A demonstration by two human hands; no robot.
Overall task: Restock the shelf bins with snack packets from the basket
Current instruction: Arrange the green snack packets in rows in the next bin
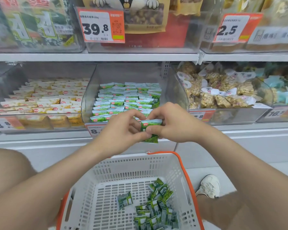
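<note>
Shop shelf (106,57) is being faced, middle bin (88,100) lined in neat green rows (123,100) | green packet (150,130) is being pinched between left hand (123,128) and right hand (175,123), fingers curled round it, likely being straightened to match | more packets (155,208) are lying loose in basket (131,161) below

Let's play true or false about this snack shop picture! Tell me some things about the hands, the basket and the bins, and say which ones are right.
1. The left hand and the right hand both grip a green packet. True.
2. The basket has nothing in it. False: loose packets lie on its floor.
3. The middle bin holds green packets in neat rows. True.
4. The basket's handle is blue. False: it is orange.
5. The left bin holds green packets too. False: its packets are yellow and white.
</note>
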